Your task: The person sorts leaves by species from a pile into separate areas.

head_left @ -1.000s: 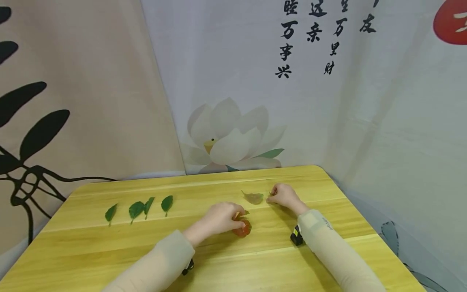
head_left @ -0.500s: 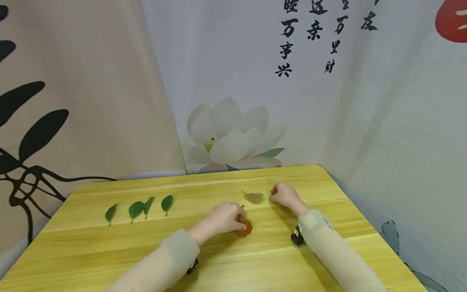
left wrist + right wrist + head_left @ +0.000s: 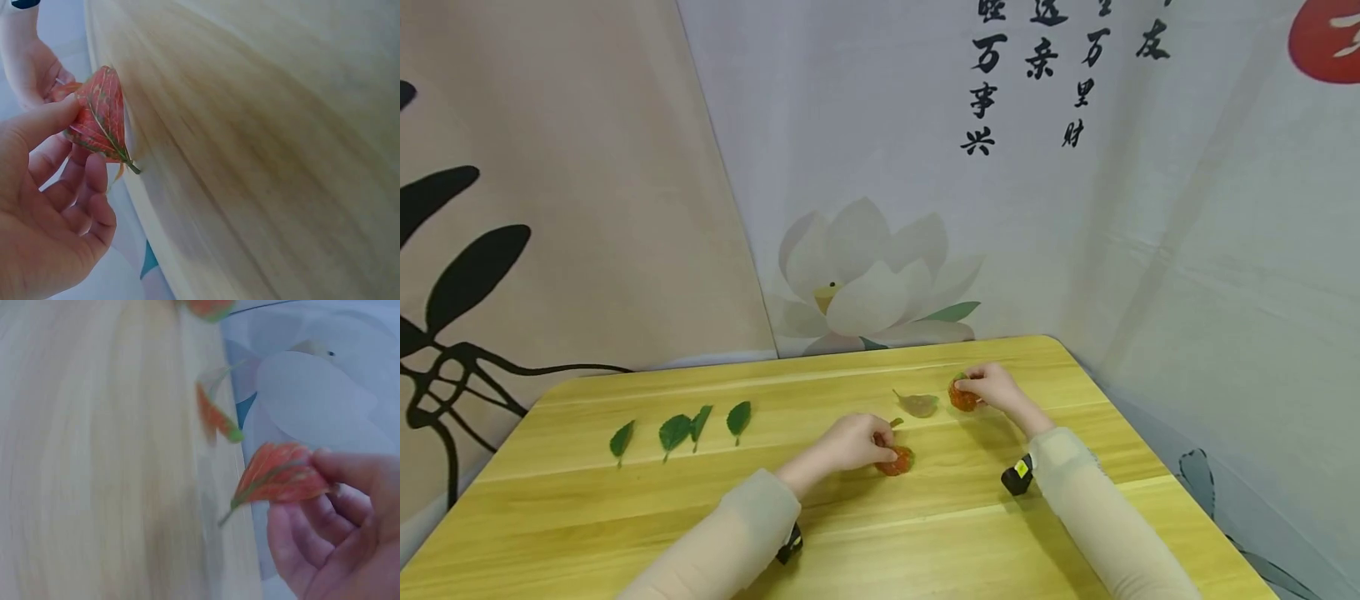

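My left hand [image 3: 853, 442] pinches a red leaf [image 3: 897, 461] between thumb and fingers, over the middle of the table. Green veins and a short stem show on that leaf [image 3: 103, 119] in the left wrist view. A small olive leaf tip [image 3: 897, 422] sticks out just beyond the fingers. Farther right, my right hand [image 3: 996, 387] pinches another red leaf [image 3: 962, 394] with a green edge, its stem pointing down-left in the right wrist view. Between the hands, nearer the right one, a dull brownish leaf [image 3: 917, 406] lies on the table.
Several green leaves [image 3: 675, 431] lie in a loose row on the left part of the wooden table [image 3: 587, 517]. A fabric backdrop [image 3: 865, 167] printed with a lotus and black characters hangs behind the far edge.
My right hand has lifted and turned, and a red leaf now shows in its fingers. My left hand keeps its leaf and has shifted slightly left.
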{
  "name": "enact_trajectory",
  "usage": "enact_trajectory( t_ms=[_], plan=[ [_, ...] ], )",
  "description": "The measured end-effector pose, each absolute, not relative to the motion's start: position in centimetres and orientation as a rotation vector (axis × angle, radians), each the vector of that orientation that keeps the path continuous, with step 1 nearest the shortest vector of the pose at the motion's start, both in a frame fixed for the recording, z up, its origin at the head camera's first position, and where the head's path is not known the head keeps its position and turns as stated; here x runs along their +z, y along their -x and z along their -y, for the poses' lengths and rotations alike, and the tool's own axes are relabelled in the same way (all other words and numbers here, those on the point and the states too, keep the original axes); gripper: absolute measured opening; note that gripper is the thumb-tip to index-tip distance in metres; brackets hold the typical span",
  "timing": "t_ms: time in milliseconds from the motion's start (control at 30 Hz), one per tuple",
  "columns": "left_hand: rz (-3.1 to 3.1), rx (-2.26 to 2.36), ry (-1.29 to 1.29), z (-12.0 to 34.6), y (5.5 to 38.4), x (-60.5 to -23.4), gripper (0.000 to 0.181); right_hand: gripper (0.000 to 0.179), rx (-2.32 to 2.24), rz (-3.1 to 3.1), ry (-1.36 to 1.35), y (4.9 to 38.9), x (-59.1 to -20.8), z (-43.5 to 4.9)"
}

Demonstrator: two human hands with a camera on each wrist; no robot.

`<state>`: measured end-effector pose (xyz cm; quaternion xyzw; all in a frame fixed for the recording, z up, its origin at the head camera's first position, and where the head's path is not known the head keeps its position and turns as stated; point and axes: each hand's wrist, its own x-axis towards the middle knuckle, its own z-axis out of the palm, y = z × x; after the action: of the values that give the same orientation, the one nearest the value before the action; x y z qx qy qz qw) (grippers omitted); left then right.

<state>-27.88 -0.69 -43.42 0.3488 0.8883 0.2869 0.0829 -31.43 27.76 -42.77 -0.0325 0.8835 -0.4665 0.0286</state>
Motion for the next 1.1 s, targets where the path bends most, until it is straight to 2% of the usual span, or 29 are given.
enact_trajectory(
  t_ms=[167,333,533,867,1100],
  plan=[
    [-2.646,0.881,-1.053,0.9,27.9,-43.4,0.011,0.033,-1.622,-2.516,-0.026,31.5,-43.3,-27.6],
    [-2.627,0.895,-1.054,0.9,28.0,-43.6,0.012,0.030,-1.642,-2.596,-0.049,31.9,-45.3,-26.9],
    [-2.626,0.910,-1.043,0.9,28.0,-43.8,0.012,0.026,-1.367,-2.926,-0.044,32.7,-46.7,-26.2],
    [-2.620,0.903,-1.052,0.8,27.8,-43.7,0.015,0.037,-1.413,-2.648,0.179,32.6,-45.9,-27.2],
    [-2.627,0.908,-1.066,1.0,27.9,-43.7,0.015,0.037,-1.386,-2.448,0.352,32.3,-44.7,-28.8]
  ],
)
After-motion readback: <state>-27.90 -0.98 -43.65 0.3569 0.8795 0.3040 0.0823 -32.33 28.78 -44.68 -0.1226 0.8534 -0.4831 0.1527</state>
